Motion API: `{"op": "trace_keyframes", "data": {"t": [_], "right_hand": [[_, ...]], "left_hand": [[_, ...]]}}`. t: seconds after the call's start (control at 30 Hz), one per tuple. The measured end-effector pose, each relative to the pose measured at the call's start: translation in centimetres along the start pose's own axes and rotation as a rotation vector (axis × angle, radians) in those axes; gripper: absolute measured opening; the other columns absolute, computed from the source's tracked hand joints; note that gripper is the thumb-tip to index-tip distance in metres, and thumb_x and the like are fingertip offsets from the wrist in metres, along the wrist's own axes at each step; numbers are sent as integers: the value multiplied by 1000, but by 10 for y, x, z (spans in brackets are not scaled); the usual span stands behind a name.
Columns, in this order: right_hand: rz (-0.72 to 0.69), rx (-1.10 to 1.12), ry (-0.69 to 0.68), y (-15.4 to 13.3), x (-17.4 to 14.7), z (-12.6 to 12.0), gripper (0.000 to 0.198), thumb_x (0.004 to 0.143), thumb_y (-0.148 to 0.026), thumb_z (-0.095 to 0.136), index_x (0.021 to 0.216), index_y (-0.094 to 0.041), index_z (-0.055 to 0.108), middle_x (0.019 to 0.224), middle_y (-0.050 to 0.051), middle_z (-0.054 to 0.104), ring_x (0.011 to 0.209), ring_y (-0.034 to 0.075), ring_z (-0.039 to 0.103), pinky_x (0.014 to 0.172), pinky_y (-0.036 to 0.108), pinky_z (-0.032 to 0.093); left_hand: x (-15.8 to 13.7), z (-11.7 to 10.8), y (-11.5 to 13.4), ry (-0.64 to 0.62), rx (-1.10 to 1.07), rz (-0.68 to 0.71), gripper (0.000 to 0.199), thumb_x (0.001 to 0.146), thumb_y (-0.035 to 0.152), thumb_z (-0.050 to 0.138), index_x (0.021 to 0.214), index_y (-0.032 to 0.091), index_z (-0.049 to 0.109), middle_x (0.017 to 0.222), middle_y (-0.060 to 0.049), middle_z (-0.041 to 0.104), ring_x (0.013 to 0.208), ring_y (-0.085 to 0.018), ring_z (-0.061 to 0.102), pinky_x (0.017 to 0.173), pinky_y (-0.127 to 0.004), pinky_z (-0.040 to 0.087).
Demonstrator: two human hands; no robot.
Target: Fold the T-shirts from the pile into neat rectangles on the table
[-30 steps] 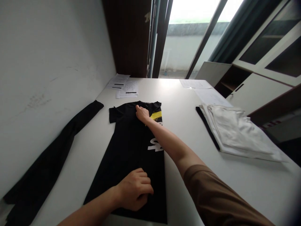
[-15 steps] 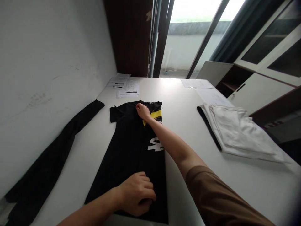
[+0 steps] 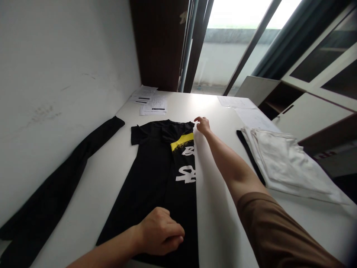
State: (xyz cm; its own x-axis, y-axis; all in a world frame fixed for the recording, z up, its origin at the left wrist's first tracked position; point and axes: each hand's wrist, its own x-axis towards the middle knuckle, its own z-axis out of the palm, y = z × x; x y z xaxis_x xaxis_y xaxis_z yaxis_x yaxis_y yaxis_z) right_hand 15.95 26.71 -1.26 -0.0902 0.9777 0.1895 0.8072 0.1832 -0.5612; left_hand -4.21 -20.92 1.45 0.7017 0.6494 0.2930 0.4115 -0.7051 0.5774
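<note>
Black T-shirt (image 3: 150, 178) — flat, partly folded

Single head-worn camera looks forward and down along the white table (image 3: 111, 163), facing the window (image 3: 227, 63) beyond. Left hand (image 3: 161, 231) sits near the lens, right hand (image 3: 203, 125) farther out; wall (image 3: 69, 56) bounds view left, cabinet (image 3: 315, 113) right.

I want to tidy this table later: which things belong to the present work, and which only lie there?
Seemingly in use:
black shirt
left hand, over it
right hand, near its far corner

Just lying about:
white cloth pile
black cloth by the wall
papers
</note>
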Motion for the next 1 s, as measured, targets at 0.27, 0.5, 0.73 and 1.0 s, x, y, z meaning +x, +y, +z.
{"op": "trace_keyframes", "data": {"t": [0.27,0.5,0.73,1.0], "right_hand": [[-154,95,-185,16,15,-1,23,84,-16,69,105,-21,77,126,11,65,115,23,60,100,36,48],[33,385,-282,12,20,-1,17,91,-31,65,94,-15,72,88,7,71,77,16,61,76,31,50],[10,189,-171,17,37,22,15,91,-25,63,100,-15,70,95,8,72,80,16,61,76,29,49],[-107,-134,-144,16,44,31,27,87,-16,60,108,-20,76,110,11,71,104,23,60,96,34,46]], "left_hand": [[11,-13,8,-97,22,-17,29,93,37,62,118,24,61,122,-6,69,114,-24,61,107,-43,41],[14,-18,14,-292,88,-63,63,94,41,61,152,25,42,163,-10,37,150,-34,33,123,-62,21],[15,-19,12,-320,75,-59,64,96,41,60,154,27,39,165,-8,33,152,-33,29,123,-62,20],[15,-24,12,-324,33,-62,64,97,41,58,155,27,38,166,-8,32,153,-32,27,125,-61,16]]}}
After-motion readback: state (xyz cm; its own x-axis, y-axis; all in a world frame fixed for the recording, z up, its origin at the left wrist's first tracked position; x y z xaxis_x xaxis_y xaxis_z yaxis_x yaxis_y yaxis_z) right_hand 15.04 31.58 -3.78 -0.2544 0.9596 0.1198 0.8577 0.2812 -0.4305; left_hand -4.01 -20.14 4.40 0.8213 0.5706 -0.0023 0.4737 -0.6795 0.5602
